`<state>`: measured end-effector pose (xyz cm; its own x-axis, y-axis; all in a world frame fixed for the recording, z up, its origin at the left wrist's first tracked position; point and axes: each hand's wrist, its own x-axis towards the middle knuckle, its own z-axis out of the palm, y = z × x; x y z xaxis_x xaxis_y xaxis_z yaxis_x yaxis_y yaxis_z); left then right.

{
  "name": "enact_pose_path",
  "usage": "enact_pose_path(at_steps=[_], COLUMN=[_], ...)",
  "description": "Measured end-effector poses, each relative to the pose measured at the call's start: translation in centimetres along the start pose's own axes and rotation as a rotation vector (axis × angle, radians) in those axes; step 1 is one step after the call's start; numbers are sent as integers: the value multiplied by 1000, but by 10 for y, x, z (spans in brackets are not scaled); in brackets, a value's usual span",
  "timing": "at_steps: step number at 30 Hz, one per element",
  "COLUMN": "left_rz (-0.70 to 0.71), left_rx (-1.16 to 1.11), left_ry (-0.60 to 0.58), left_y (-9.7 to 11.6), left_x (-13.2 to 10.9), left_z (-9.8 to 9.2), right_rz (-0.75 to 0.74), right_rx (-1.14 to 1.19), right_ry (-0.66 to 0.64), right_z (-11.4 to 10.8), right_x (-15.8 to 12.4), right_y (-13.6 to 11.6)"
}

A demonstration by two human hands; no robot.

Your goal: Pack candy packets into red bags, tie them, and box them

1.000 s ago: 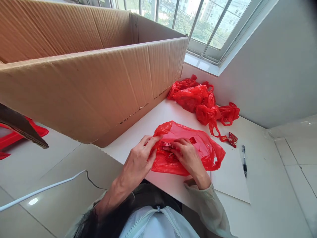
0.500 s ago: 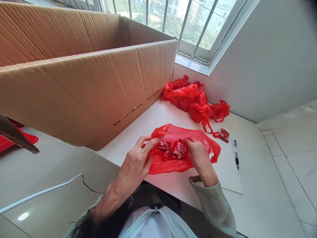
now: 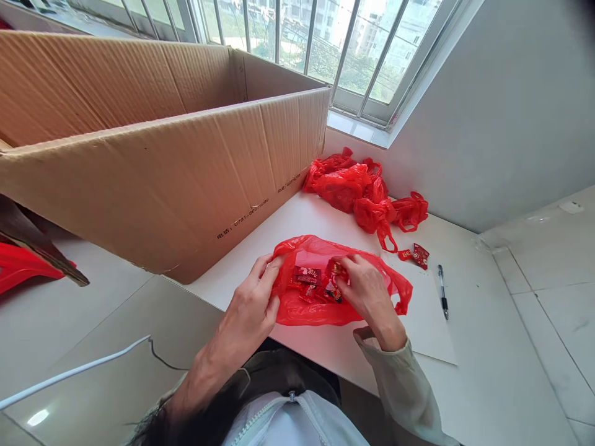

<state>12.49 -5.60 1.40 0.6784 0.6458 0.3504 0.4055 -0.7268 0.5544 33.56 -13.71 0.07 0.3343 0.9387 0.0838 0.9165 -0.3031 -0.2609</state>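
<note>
A red plastic bag (image 3: pixel 307 313) lies spread on the white table with its mouth open toward me. Inside it are several small red wrapped packets (image 3: pixel 307 276), some with dark or gold print. My left hand (image 3: pixel 253 303) grips the bag's left rim between thumb and fingers. Over the right part of the opening, my right hand (image 3: pixel 365 285) has its fingers closed on a red wrapped packet (image 3: pixel 335 270), partly hidden by the fingers. Two more red packets (image 3: pixel 421 256) rest on the table to the right, outside the bag.
A big open cardboard box (image 3: pixel 186 186) takes up the left side. Several crumpled red plastic bags (image 3: pixel 346 186) are heaped by the wall under the barred window. On the right, a pen (image 3: pixel 443 291) lies beside a white sheet (image 3: pixel 425 331) on the table (image 3: pixel 502 371).
My right hand has closed on a packet in the bag and moved slightly left. The left hand has shifted a little left, with the bag's rim still held.
</note>
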Motion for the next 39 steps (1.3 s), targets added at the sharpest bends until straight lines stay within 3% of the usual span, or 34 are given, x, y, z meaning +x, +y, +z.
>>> enact_pose_path(at_steps=[4, 10, 13, 17, 27, 31, 35, 37, 39], left_rz=[3, 36, 37, 34, 87, 67, 16, -20, -30], left_rx=[-4, 36, 25, 35, 72, 70, 32, 14, 39], left_ry=[34, 53, 27, 34, 106, 80, 107, 157, 224], left_y=[0, -1, -1, -1, 6, 5, 2, 3, 5], left_x=[1, -3, -5, -8, -1, -2, -2, 0, 4], left_z=[-5, -16, -16, -15, -20, -18, -22, -25, -27], right_rz=[-127, -9, -20, -137, -239, -202, -204, -147, 23], right_rx=[197, 158, 141, 130, 64, -29, 7, 10, -82], right_ry=[-54, 5, 2, -56, -81, 6, 115, 289, 527], right_z=[1, -12, -14, -4, 31, 41, 15, -6, -23], right_x=[-9, -34, -42, -43, -38, -40, -62, -77, -89], right_y=[-10, 4, 5, -1, -21, -27, -13, -2, 9])
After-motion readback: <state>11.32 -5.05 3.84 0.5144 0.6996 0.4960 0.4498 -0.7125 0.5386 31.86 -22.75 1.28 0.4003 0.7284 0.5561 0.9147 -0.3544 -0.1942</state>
